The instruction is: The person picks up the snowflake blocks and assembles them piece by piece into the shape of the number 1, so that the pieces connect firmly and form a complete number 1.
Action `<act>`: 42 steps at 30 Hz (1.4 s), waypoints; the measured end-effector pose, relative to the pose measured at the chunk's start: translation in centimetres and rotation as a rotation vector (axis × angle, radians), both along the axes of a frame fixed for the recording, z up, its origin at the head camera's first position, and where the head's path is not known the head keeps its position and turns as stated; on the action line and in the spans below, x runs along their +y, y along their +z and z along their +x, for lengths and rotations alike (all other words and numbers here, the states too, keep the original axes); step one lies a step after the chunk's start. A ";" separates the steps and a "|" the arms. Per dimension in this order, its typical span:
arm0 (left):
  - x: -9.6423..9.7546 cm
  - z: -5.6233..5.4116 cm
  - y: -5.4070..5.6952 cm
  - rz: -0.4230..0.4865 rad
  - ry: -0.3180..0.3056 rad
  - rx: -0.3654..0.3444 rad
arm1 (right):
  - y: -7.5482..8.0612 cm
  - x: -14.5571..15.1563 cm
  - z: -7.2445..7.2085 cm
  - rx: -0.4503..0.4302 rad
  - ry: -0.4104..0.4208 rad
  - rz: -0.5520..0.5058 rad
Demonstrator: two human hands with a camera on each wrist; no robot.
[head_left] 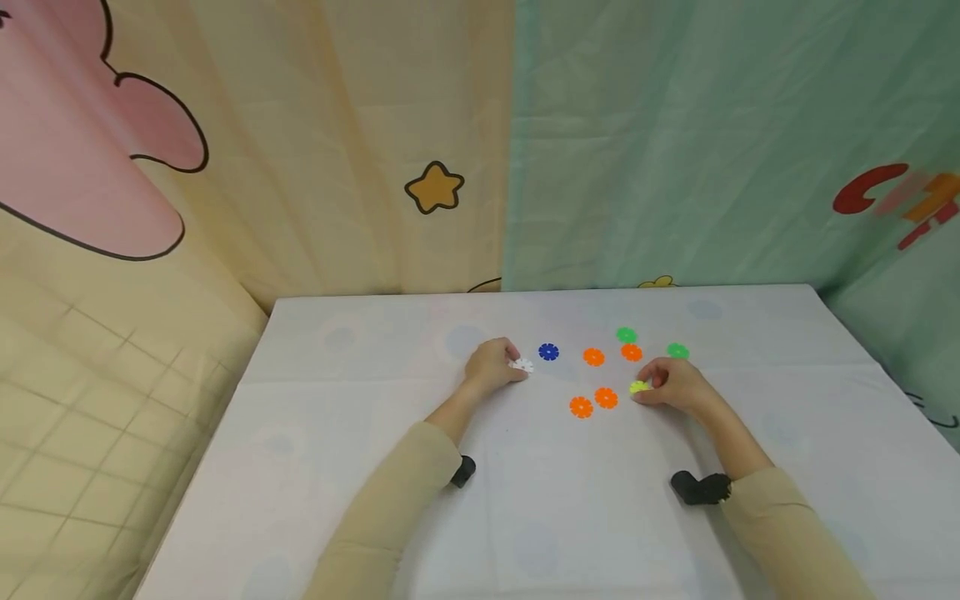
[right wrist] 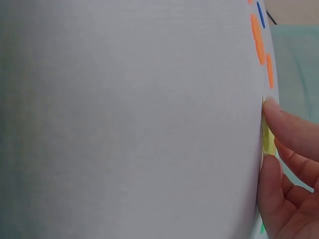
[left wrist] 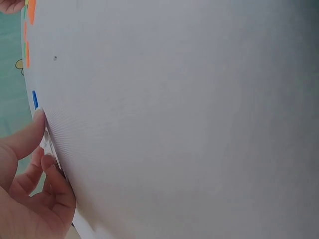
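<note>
In the head view my left hand (head_left: 491, 367) pinches a white notched plastic disc (head_left: 522, 365) by its edge, low over the tabletop. Just right of it lies a blue notched disc (head_left: 548, 352), untouched. My right hand (head_left: 678, 386) has thumb and fingertips on opposite edges of a yellow notched disc (head_left: 639, 387). The right wrist view shows this yellow disc (right wrist: 269, 139) edge-on between thumb and finger, close to the table surface. Two orange discs, one of them this orange disc (head_left: 606, 397), lie left of the yellow one. My fingers partly cover both pinched discs.
Farther back lie two more orange discs, such as this orange disc (head_left: 593, 357), and a green disc (head_left: 626, 335). Another green disc (head_left: 678, 351) lies behind my right hand. A white cloth covers the table (head_left: 525, 517); printed curtains (head_left: 360, 150) hang behind it.
</note>
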State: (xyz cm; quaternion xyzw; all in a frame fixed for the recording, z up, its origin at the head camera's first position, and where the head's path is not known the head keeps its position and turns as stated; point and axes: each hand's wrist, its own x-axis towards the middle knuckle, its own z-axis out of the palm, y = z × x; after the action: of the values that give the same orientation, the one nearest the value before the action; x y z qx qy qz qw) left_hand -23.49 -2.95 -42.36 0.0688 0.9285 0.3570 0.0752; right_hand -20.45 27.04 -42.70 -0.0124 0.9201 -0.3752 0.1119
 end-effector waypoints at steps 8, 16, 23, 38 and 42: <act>0.4 0.3 0.1 0.021 -0.026 0.031 | 0.2 -0.3 0.3 0.029 0.008 0.011; 0.6 0.6 0.3 0.096 -0.068 0.041 | 0.1 -0.3 0.4 0.011 -0.015 -0.005; 0.4 1.1 0.8 0.216 -0.085 -0.053 | 0.5 -0.6 0.4 -0.017 0.003 -0.099; -0.5 4.1 3.1 0.430 -0.171 -0.167 | 3.5 -4.3 2.3 0.102 0.204 -0.305; -0.5 5.2 3.8 0.505 -0.186 -0.203 | 4.6 -5.8 3.3 0.119 0.207 -0.361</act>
State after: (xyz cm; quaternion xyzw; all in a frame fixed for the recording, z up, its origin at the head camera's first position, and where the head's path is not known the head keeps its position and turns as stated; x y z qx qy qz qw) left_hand -18.29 -3.42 -38.60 0.1343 0.7876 0.5736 0.1805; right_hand -17.17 21.20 -38.05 -0.1488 0.8366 -0.5191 0.0915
